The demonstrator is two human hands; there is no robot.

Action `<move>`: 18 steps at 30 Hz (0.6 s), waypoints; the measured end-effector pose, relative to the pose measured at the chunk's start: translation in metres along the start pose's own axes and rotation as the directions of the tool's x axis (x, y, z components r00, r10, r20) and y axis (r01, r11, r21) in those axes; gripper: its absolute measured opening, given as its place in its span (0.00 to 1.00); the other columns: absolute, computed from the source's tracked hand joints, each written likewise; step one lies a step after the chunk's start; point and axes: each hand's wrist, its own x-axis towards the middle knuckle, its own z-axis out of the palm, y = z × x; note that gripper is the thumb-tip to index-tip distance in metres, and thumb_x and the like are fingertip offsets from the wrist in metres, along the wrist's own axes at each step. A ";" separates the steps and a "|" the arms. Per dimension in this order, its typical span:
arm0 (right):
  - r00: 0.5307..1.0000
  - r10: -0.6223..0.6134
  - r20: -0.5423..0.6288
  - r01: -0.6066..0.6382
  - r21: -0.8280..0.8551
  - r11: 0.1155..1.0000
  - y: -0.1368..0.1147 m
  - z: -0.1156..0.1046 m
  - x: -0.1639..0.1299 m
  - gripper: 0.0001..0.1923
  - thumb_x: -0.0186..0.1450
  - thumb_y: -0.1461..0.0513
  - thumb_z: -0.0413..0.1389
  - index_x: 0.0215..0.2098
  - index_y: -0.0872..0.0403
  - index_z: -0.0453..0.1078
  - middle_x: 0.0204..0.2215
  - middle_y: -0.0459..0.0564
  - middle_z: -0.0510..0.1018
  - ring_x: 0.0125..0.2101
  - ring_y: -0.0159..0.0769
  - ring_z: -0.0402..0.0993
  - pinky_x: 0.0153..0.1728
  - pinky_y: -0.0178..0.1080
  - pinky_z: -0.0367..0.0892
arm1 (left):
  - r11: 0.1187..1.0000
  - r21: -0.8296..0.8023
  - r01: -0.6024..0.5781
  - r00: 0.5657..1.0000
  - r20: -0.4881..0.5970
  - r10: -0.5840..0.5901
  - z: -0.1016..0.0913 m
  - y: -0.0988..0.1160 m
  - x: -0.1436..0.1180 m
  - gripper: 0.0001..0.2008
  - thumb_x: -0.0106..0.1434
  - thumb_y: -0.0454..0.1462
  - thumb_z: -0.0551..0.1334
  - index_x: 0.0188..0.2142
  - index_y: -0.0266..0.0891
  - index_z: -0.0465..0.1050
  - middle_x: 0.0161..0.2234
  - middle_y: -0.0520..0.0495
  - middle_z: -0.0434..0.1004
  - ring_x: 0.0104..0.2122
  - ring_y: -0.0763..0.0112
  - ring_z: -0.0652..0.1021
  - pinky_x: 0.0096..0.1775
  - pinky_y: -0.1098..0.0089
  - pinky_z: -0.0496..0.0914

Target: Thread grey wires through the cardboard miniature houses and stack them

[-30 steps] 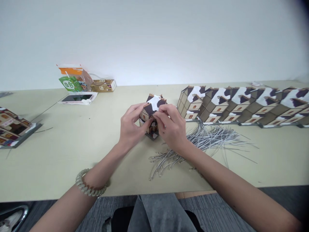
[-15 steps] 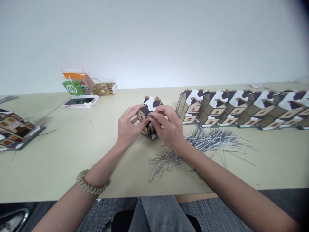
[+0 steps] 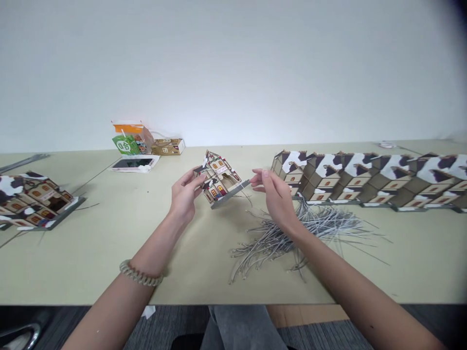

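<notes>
My left hand (image 3: 184, 194) grips a small cardboard model house (image 3: 219, 179) by its left side. The house is lifted off the table and tipped back, so its front with coloured windows faces me. Its grey base plate sticks out to the right. My right hand (image 3: 275, 197) is at that side, with thumb and fingertips pinched at the base plate's right corner. A heap of thin grey wire pieces (image 3: 292, 233) lies on the table under and behind my right wrist.
A long row of finished model houses (image 3: 365, 177) stands at the right. More houses (image 3: 32, 199) lie at the left edge. A phone (image 3: 133, 164), an orange-green bag (image 3: 127, 138) and a small box (image 3: 168, 146) sit at the back left. The table's front edge (image 3: 219, 301) is close to me.
The house was upright on the table with both hands over its roof. Now it is lifted and tilted back in my left hand, and my right hand has shifted to its base corner.
</notes>
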 end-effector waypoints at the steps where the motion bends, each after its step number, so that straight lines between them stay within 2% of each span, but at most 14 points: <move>1: 0.999 0.053 0.006 -0.053 0.058 0.997 0.001 0.001 0.000 0.23 0.66 0.48 0.44 0.40 0.55 0.70 0.32 0.50 0.76 0.33 0.34 0.73 0.36 0.41 0.71 | 0.999 -0.025 0.020 1.000 -0.009 -0.020 0.000 0.001 0.000 0.16 0.46 0.35 0.69 0.37 0.38 0.75 0.40 0.48 0.78 0.38 0.72 0.77 0.39 0.72 0.72; 4: 0.991 0.132 0.025 -0.134 0.154 0.979 0.002 0.002 0.000 0.22 0.64 0.45 0.48 0.36 0.55 0.69 0.31 0.48 0.75 0.32 0.32 0.73 0.36 0.39 0.71 | 0.992 -0.103 0.075 0.996 -0.041 -0.080 0.000 0.004 0.002 0.13 0.47 0.33 0.68 0.35 0.37 0.75 0.36 0.49 0.79 0.33 0.75 0.77 0.35 0.75 0.71; 8: 0.973 0.213 0.094 -0.230 0.256 0.939 -0.002 0.004 -0.002 0.23 0.60 0.43 0.51 0.32 0.55 0.68 0.28 0.47 0.74 0.31 0.32 0.73 0.36 0.38 0.71 | 0.945 -0.273 0.179 0.973 -0.091 -0.211 0.000 0.010 0.005 0.04 0.55 0.28 0.62 0.31 0.34 0.74 0.30 0.50 0.77 0.27 0.77 0.76 0.31 0.76 0.72; 11: 0.947 0.268 0.179 -0.313 0.309 0.898 -0.006 0.006 -0.004 0.22 0.60 0.44 0.52 0.33 0.55 0.68 0.26 0.47 0.75 0.29 0.32 0.73 0.35 0.39 0.72 | 0.898 -0.365 0.247 0.947 -0.106 -0.304 0.000 0.014 0.006 0.06 0.58 0.28 0.58 0.28 0.34 0.72 0.26 0.51 0.75 0.24 0.77 0.75 0.29 0.76 0.72; 15: 0.963 0.221 0.155 -0.259 0.293 0.920 -0.006 0.006 -0.005 0.20 0.59 0.49 0.56 0.40 0.55 0.67 0.32 0.49 0.75 0.32 0.32 0.73 0.37 0.41 0.73 | 0.862 -0.357 0.361 0.922 0.001 -0.386 0.004 0.016 0.002 0.11 0.63 0.30 0.52 0.29 0.32 0.73 0.26 0.47 0.76 0.24 0.74 0.77 0.28 0.75 0.74; 18: 0.984 0.138 0.110 -0.157 0.184 0.970 -0.004 0.005 -0.005 0.28 0.56 0.51 0.60 0.51 0.53 0.62 0.44 0.54 0.72 0.39 0.37 0.73 0.39 0.44 0.74 | 0.845 -0.308 0.437 0.899 0.107 -0.426 0.008 0.017 -0.005 0.13 0.64 0.30 0.50 0.34 0.33 0.73 0.27 0.46 0.77 0.24 0.72 0.78 0.27 0.73 0.74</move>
